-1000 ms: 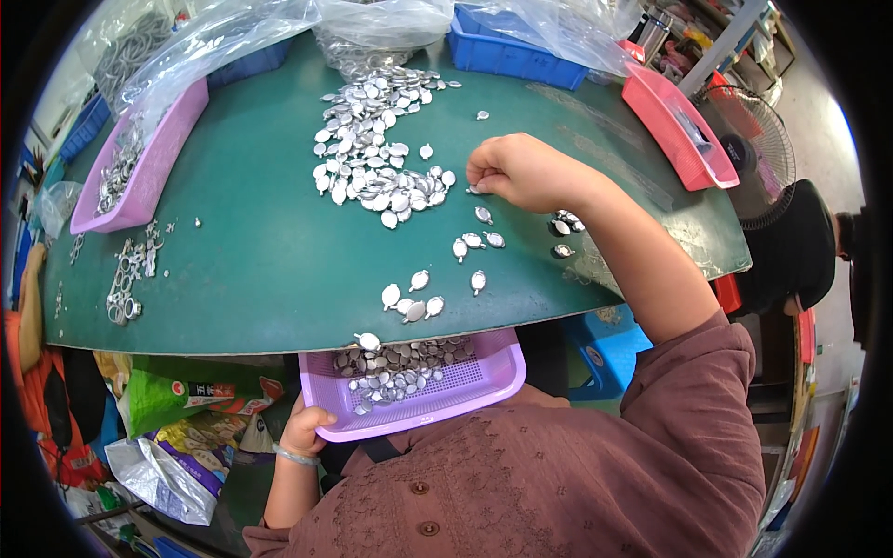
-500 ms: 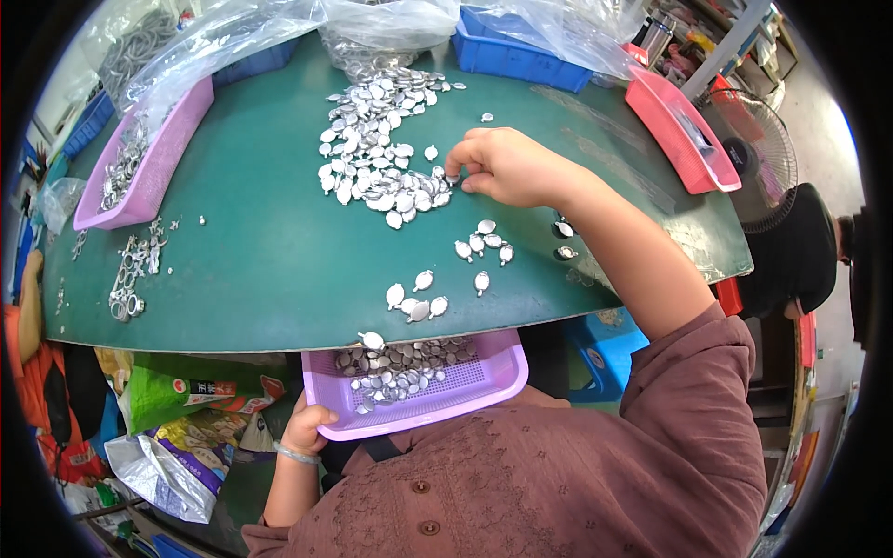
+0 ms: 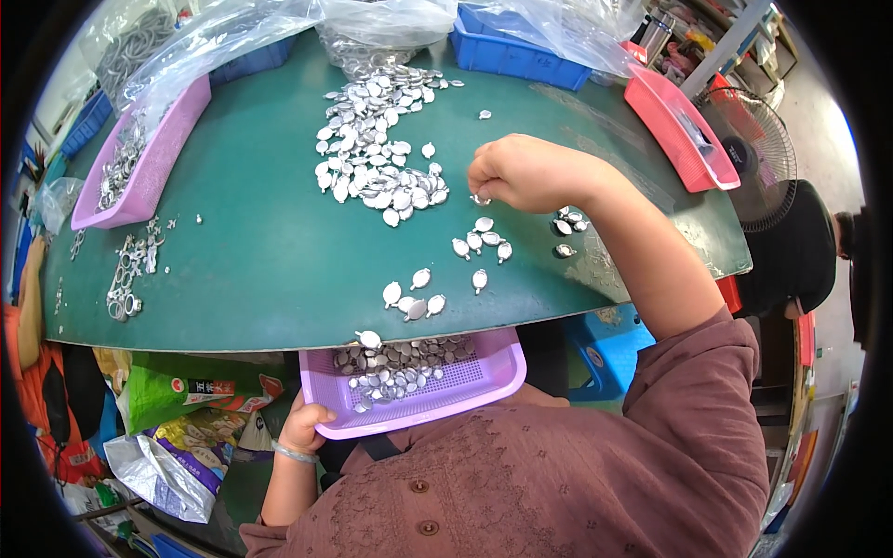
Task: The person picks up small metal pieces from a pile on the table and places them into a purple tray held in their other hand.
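Observation:
With its fingers wrapped round the left rim, my left hand (image 3: 305, 426) grips a purple plastic basket (image 3: 420, 423) at the table's near edge. Small silvery oval metal pieces (image 3: 400, 377) lie inside it. Over the green table, my right hand (image 3: 530, 174) is closed in a pinch on a small oval metal piece (image 3: 479, 200). A large pile of the same pieces (image 3: 372, 139) spreads to its left. Nearer me lie a small cluster of pieces (image 3: 483, 239) and another group (image 3: 413, 299). A few more pieces (image 3: 567, 223) rest under my right forearm.
Another purple basket (image 3: 149, 167) with metal parts stands at the left, small ring-like parts (image 3: 127, 279) below it. A blue bin (image 3: 521, 58) and a clear plastic bag (image 3: 386, 33) are at the back. A pink basket (image 3: 679, 130) and a fan (image 3: 758, 153) stand at the right.
My right hand has drawn back from the pile's edge, moving right and slightly nearer with a metal piece in its fingers. My left hand still holds the basket.

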A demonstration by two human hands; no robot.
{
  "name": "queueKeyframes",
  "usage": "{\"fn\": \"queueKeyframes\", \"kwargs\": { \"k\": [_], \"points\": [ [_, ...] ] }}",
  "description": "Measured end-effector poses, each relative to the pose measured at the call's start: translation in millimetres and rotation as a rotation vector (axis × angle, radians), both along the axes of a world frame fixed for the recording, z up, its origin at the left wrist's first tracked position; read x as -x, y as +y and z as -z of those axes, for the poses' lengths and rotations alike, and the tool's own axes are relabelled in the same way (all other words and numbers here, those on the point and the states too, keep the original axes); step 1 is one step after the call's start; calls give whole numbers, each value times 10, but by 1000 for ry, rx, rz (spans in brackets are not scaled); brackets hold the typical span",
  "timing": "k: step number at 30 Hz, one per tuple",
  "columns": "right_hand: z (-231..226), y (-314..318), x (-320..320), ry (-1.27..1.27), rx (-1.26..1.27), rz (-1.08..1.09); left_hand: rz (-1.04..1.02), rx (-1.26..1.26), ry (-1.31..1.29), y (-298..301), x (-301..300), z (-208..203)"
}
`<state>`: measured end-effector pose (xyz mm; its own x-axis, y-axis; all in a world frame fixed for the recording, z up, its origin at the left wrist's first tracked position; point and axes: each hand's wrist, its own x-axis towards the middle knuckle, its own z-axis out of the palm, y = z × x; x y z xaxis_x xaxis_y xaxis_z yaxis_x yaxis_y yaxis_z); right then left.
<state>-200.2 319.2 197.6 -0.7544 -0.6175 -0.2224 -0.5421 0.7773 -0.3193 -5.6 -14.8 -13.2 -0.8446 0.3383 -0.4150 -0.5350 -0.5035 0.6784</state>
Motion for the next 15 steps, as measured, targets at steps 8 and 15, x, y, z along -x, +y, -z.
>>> {"fn": "queueKeyframes", "kwargs": {
  "k": [8, 15],
  "points": [
    [104, -57, -38, 159, 102, -83, 15, 3, 9, 11, 6, -28],
    [84, -51, -88, 74, 217, -177, 21, -20, 11, 10, 3, -39]
  ]
}}
